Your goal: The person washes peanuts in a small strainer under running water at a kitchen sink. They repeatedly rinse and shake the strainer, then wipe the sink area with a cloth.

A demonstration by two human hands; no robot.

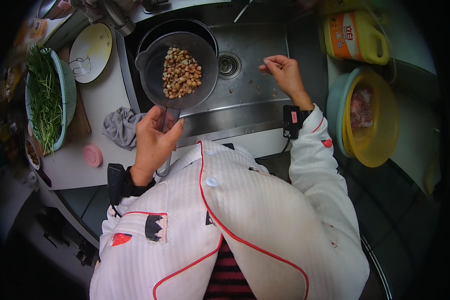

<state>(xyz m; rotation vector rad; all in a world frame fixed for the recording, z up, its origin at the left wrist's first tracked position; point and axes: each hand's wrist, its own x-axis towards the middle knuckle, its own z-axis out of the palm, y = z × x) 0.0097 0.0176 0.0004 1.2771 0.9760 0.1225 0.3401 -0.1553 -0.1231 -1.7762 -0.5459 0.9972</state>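
Observation:
My left hand (153, 140) grips the handle of a clear plastic ladle (206, 93). A heap of brown and pale kernels (182, 73), peanuts or beans, lies in its bowl. The ladle is above a dark round pan (161, 28), hiding most of it. The pan stands at the left of the stainless steel sink (247, 101). My right hand (285, 77) is over the sink, right of the drain (229, 65), with thumb and forefinger together. Whether something small is pinched there cannot be seen. Small brown bits (252, 81) lie on the sink floor below.
Left of the sink are a grey cloth (123, 127), a pink lid (92, 155), a decorated plate (92, 52) and a blue basket (70, 93) of green stalks (45, 101). A faucet (116, 17) overhangs. At right stand a yellow jug (375, 45) and nested basins (382, 123) with raw meat (361, 108).

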